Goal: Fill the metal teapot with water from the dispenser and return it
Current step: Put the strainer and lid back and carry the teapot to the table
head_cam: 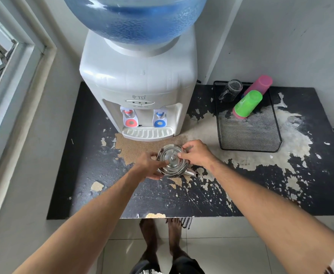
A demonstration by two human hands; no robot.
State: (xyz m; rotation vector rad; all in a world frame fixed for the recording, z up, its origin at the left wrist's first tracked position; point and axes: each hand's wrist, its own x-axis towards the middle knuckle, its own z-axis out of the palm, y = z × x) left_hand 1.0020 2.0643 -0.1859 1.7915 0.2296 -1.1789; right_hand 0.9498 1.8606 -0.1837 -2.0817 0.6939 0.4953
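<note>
One round polished-steel teapot [172, 162], knobbed lid, on peeling black desk [94, 155]; left hand [149, 167] and right hand [196, 153] each grasp its sides. One white dispenser [138, 80]; two plastic cups.

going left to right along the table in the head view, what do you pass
Window frame → red tap → blue tap → metal teapot, with the left hand and right hand on it → mesh tray holding the green cup.

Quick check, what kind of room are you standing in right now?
Probably a small home or office drinks corner: a water dispenser on a worn black table, a mesh tray of cups, a tiled floor.
</note>
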